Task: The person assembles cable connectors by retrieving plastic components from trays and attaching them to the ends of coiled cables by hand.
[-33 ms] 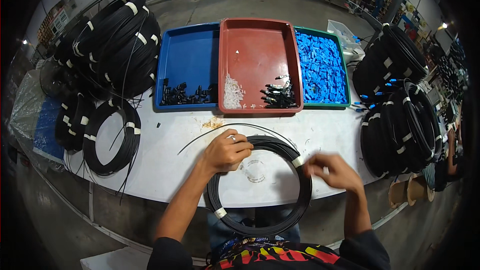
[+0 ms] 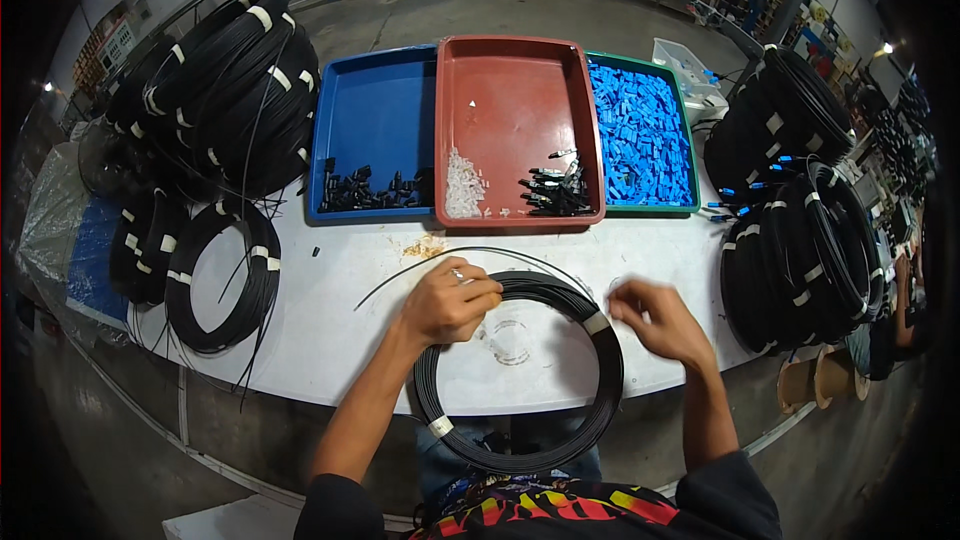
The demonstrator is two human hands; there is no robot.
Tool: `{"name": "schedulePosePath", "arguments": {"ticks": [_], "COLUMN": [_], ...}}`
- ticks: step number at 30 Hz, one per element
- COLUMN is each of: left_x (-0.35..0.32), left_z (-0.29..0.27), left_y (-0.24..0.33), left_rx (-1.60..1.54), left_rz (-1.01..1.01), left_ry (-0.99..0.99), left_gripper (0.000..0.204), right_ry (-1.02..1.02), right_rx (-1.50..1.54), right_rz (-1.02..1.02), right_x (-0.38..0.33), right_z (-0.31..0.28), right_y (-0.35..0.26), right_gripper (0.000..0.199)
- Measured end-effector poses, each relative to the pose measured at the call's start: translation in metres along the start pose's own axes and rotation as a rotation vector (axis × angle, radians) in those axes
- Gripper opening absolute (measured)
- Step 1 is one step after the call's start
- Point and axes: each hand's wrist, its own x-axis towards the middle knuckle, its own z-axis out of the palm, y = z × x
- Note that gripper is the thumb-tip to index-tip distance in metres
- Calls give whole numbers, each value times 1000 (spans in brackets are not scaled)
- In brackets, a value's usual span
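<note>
A coil of black cable (image 2: 606, 380) lies partly on the white table and hangs over its front edge towards me. My left hand (image 2: 450, 302) is closed on the coil's upper left part. One loose cable end (image 2: 400, 273) arcs out to the left behind that hand. Just off the coil's right side, by a white tape band (image 2: 596, 322), my right hand (image 2: 660, 322) hovers with fingers bent and a gap between thumb and forefinger; nothing shows in it. Another white tape band (image 2: 440, 426) wraps the coil's lower left.
Behind stand a blue tray (image 2: 378, 90) with black parts, a red tray (image 2: 520, 70) with clear and black pieces, and a green tray (image 2: 697, 202) full of blue connectors. Stacked cable coils (image 2: 230, 90) rise at left, more coils (image 2: 800, 260) at right. A single coil (image 2: 180, 285) lies front left.
My right hand has shifted slightly up and away from the tape band, and its fingers have spread a little. The left hand keeps its hold on the coil.
</note>
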Motion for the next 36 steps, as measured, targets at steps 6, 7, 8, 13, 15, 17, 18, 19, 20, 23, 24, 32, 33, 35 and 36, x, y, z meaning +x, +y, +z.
{"name": "schedulePosePath", "arguments": {"ticks": [6, 7, 8, 13, 15, 17, 18, 19, 20, 23, 24, 32, 33, 35, 36], "left_x": [-30, -44, -65, -132, -134, -128, -128, -131, -119, -107, -103, -78, -87, -90, -86], "left_z": [-23, -33, -40, -68, -62, -49, -43, -32, -29, -27, -28, -16, -7, -4, -5], "left_y": [23, 35, 51, 150, 174, 187, 193, 197, 197, 199, 199, 176, 172, 166, 161], "left_rx": [83, 69, 102, 274, 65, -338, -510, -630, -721, -700, -648, -410, -246, -286, -323], "left_rz": [-633, -751, -930, -1591, -1766, -1958, -1989, -1905, -1847, -1808, -1781, -1541, -1443, -1444, -1450], "left_ry": [427, 461, 517, 382, 494, 733, 861, 1029, 1162, 1092, 1082, 867, 804, 876, 951], "left_gripper": [22, 22, 22, 28, 34, 44, 48, 48, 48, 48, 47, 46, 52, 47, 42], "right_ry": [205, 147, 103, 101, 154, 220, 283, 281, 282, 303, 314, 449, 502, 576, 644], "right_rx": [-57, -96, -92, -220, -237, -235, -229, -222, -173, -59, 1, 225, 233, 279, 325], "right_rz": [7, 56, 92, 74, 127, 62, 2, 3, 0, -55, -113, -139, -156, -149, -143], "right_x": [96, 104, 113, 141, 143, 144, 142, 141, 141, 141, 141, 138, 137, 139, 140], "right_z": [44, 51, 60, 91, 96, 103, 108, 109, 108, 108, 107, 101, 101, 101, 100], "right_y": [26, 21, 17, -5, -9, 3, 4, 2, -2, 3, 6, 12, 10, 8, 10], "right_gripper": [28, 34, 38, 36, 33, 30, 28, 28, 26, 26, 28, 18, 16, 16, 15]}}
